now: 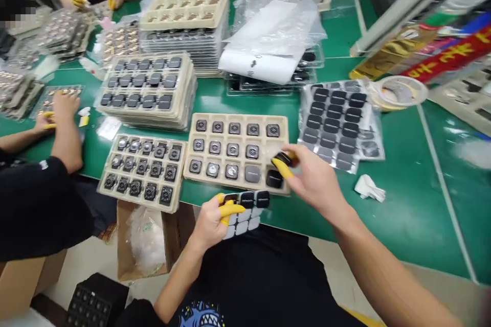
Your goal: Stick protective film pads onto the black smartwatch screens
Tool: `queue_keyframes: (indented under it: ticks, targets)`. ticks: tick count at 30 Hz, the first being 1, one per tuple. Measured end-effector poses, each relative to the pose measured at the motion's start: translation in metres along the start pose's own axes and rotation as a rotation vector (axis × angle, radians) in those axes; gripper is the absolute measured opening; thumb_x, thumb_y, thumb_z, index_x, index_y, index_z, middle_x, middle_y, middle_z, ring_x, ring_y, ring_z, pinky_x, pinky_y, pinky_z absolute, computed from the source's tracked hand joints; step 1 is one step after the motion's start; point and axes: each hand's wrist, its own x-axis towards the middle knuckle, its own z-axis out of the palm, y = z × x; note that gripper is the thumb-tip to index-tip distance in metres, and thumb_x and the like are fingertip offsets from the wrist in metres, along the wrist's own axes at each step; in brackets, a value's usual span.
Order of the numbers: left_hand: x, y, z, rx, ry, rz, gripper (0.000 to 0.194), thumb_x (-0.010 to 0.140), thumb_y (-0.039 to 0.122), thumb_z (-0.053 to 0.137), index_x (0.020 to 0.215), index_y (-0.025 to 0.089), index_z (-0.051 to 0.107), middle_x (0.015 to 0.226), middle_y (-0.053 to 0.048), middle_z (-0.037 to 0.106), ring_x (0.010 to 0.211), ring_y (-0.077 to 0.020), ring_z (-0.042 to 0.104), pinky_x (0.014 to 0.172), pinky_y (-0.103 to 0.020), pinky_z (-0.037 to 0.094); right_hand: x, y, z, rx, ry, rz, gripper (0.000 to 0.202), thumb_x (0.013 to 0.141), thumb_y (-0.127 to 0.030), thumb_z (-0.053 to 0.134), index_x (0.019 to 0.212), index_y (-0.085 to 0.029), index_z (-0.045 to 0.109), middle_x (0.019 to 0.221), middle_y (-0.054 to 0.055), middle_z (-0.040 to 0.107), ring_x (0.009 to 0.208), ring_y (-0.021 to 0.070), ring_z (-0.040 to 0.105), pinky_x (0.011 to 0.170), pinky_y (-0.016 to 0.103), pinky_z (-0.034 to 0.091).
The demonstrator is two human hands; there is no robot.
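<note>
My left hand (pixel 210 219), with yellow finger cots, is closed on a backing sheet (pixel 242 227) of square stickers. Black stickers (pixel 263 199) are on its top row; the squares below are bare and light grey. My right hand (pixel 312 176), also with finger cots, pinches a small black square piece (pixel 282 158), a watch case by its look, above the right end of a beige compartment tray (pixel 238 183). Dark square watch cases (pixel 252 152) sit in that tray; the compartment below the pinched piece holds a glossy black one (pixel 274 179).
Another tray (pixel 105 184) of dark cases lies left, with stacked trays (pixel 180 112) behind. Sticker sheets (pixel 333 122), a tape roll (pixel 399 93) and crumpled tissue (pixel 369 187) are right. Plastic-wrapped trays (pixel 264 82) lie at the back. A co-worker's hands (pixel 63 107) work at left.
</note>
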Motion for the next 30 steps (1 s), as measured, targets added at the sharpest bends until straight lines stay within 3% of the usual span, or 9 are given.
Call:
queue_keyframes:
  ticks: [1, 4, 7, 11, 14, 20, 23, 26, 30]
  targets:
    - [-0.001, 0.002, 0.004, 0.017, 0.001, -0.011, 0.039, 0.106, 0.013, 0.055, 0.117, 0.027, 0.09, 0.097, -0.01, 0.079, 0.085, -0.0207, 0.079, 0.073, -0.033, 0.07, -0.012, -0.009, -0.003, 0.107, 0.035, 0.013, 0.025, 0.106, -0.038, 0.062, 0.127, -0.027, 0.069, 0.097, 0.009, 0.076, 0.077, 0.0283, 0.067, 0.07, 0.042, 0.053]
    - [-0.003, 0.011, 0.011, 0.038, 0.003, 0.015, 0.043, 0.102, 0.012, 0.055, 0.131, 0.025, 0.084, 0.108, -0.012, 0.082, 0.093, -0.0226, 0.082, 0.081, -0.035, 0.073, -0.049, -0.033, -0.006, 0.411, -0.084, -0.009, 0.023, 0.104, -0.038, 0.066, 0.125, -0.034, 0.074, 0.104, 0.007, 0.08, 0.072, 0.025, 0.067, 0.065, 0.039, 0.057]
    - [0.0, 0.022, 0.014, 0.076, -0.043, 0.059, 0.052, 0.1, 0.027, 0.066, 0.151, 0.017, 0.069, 0.122, -0.018, 0.082, 0.106, -0.0299, 0.084, 0.092, -0.043, 0.075, -0.074, -0.052, 0.005, 0.55, -0.162, 0.075, 0.022, 0.099, -0.037, 0.07, 0.119, -0.033, 0.077, 0.105, 0.006, 0.083, 0.072, 0.0242, 0.07, 0.06, 0.037, 0.059]
    - [-0.003, 0.031, 0.02, 0.274, -0.093, 0.097, 0.064, 0.1, 0.052, 0.072, 0.148, 0.009, 0.066, 0.11, -0.022, 0.081, 0.093, -0.0361, 0.084, 0.078, -0.048, 0.077, -0.086, -0.063, 0.021, 0.627, -0.187, 0.255, 0.02, 0.097, -0.038, 0.072, 0.116, -0.03, 0.076, 0.099, 0.006, 0.082, 0.07, 0.0234, 0.07, 0.059, 0.035, 0.06]
    - [-0.009, 0.03, 0.03, 0.371, -0.046, 0.13, 0.046, 0.107, 0.042, 0.062, 0.137, 0.008, 0.071, 0.097, -0.021, 0.079, 0.082, -0.0352, 0.082, 0.065, -0.047, 0.073, -0.088, -0.068, 0.022, 0.671, -0.161, 0.263, 0.022, 0.1, -0.042, 0.073, 0.119, -0.031, 0.076, 0.097, 0.005, 0.08, 0.069, 0.0223, 0.068, 0.06, 0.035, 0.061]
    - [-0.005, 0.041, 0.043, 0.139, 0.009, -0.058, 0.036, 0.114, 0.027, 0.044, 0.121, 0.016, 0.077, 0.099, -0.017, 0.081, 0.087, -0.0297, 0.079, 0.077, -0.045, 0.073, -0.087, -0.069, 0.024, 0.686, 0.024, 0.229, 0.028, 0.104, -0.056, 0.073, 0.115, -0.031, 0.082, 0.109, 0.01, 0.078, 0.084, 0.0262, 0.072, 0.076, 0.043, 0.068]
    - [0.002, 0.042, 0.035, 0.081, -0.047, -0.061, 0.038, 0.115, 0.038, 0.051, 0.134, 0.016, 0.075, 0.112, -0.018, 0.083, 0.099, -0.0308, 0.082, 0.087, -0.046, 0.075, -0.082, -0.061, 0.022, 0.779, -0.021, 0.324, 0.035, 0.1, -0.063, 0.078, 0.108, -0.029, 0.079, 0.101, 0.009, 0.079, 0.089, 0.0278, 0.075, 0.08, 0.042, 0.068]
    - [0.008, 0.035, 0.018, 0.103, -0.121, 0.027, 0.07, 0.109, 0.057, 0.066, 0.162, 0.013, 0.056, 0.132, -0.024, 0.08, 0.121, -0.0378, 0.082, 0.097, -0.051, 0.075, -0.077, -0.057, 0.017, 0.811, -0.1, 0.357, 0.04, 0.097, -0.066, 0.081, 0.106, -0.027, 0.076, 0.097, 0.007, 0.079, 0.086, 0.0254, 0.074, 0.08, 0.039, 0.067]
    - [0.016, 0.027, 0.002, 0.053, -0.301, 0.084, 0.073, 0.109, 0.052, 0.069, 0.171, 0.021, 0.047, 0.128, -0.017, 0.08, 0.113, -0.0327, 0.085, 0.096, -0.046, 0.075, -0.073, -0.066, 0.01, 0.818, -0.193, 0.33, 0.035, 0.099, -0.06, 0.078, 0.097, -0.025, 0.075, 0.09, 0.004, 0.078, 0.078, 0.0216, 0.07, 0.075, 0.036, 0.063]
